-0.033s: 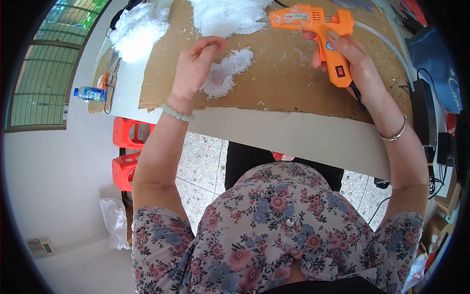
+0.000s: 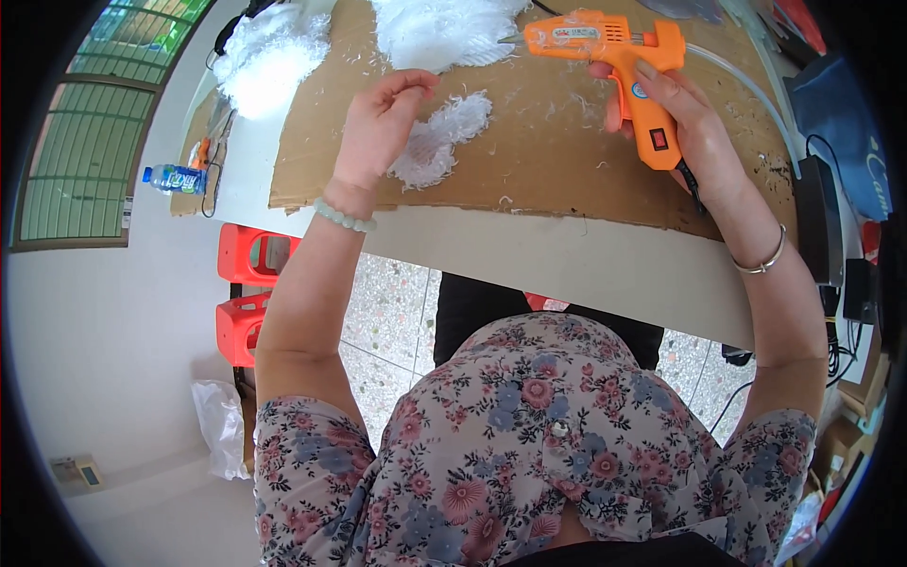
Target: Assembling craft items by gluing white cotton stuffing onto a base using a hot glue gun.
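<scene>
An orange hot glue gun (image 2: 652,123) is gripped in my right hand (image 2: 694,118), with fingers by its trigger and its metal nozzle pointing left. A clear glue stick or tube (image 2: 727,68) runs out of its back. My left hand (image 2: 383,128) is closed in a pinch, fingertips just below the large white fluffy heap (image 2: 444,33); whatever lies between them is too small to make out. Partly behind that hand, a smaller curved white fluffy piece (image 2: 455,123) lies on the cardboard (image 2: 557,175). Another white fluffy pile (image 2: 274,57) sits at the far left.
White shreds are scattered over the cardboard on the white table (image 2: 567,250). A plastic bottle (image 2: 178,180) stands at the left, above red stools (image 2: 250,253). Along the right edge are a black power adapter (image 2: 820,217), cables and a blue bag (image 2: 841,123).
</scene>
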The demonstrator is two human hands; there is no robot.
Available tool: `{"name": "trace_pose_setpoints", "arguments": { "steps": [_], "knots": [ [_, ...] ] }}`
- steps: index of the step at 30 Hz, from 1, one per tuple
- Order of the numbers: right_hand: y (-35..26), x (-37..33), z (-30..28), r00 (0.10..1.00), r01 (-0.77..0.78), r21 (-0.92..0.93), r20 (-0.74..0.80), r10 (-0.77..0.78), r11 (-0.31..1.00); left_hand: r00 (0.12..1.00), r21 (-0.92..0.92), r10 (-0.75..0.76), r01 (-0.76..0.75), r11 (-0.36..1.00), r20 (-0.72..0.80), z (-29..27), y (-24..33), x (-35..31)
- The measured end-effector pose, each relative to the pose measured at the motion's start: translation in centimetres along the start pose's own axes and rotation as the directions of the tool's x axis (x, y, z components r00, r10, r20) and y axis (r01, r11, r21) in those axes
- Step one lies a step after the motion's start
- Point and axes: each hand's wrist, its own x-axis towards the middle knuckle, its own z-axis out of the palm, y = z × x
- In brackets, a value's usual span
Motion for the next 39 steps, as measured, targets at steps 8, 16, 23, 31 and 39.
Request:
{"name": "trace_pose_setpoints", "arguments": {
  "steps": [8, 16, 23, 31, 39],
  "knots": [
    [-0.2, 0.0, -0.2, 0.999, -0.040, -0.002, 0.032, 0.040, 0.999, 0.781, 0.597, 0.546, -0.603, 0.530, 0.304, 1.9, 0.2, -0.5],
    [-0.2, 0.0, -0.3, 0.998, -0.058, -0.001, 0.018, 0.058, 0.998, 0.969, 0.226, -0.120, 0.070, 0.972, 0.215, -0.1, 1.1, 1.0],
    [-0.3, -0.2, 0.2, 0.998, -0.055, 0.003, -0.009, 0.055, 0.998, 0.830, 0.530, 0.464, -0.556, 0.641, 0.309, 0.3, 0.2, 0.6],
    [-0.2, -0.1, -0.1, 0.998, -0.060, 0.002, 0.022, 0.060, 0.998, 0.893, 0.489, 0.400, -0.449, 0.748, 0.208, -1.6, -0.6, 0.3],
    [-0.2, -0.1, 0.0, 0.999, -0.052, 0.025, -0.003, 0.052, 0.998, 0.991, 0.290, 0.121, -0.097, 0.952, -0.065, -5.9, 0.7, 2.0]
  ]
}}
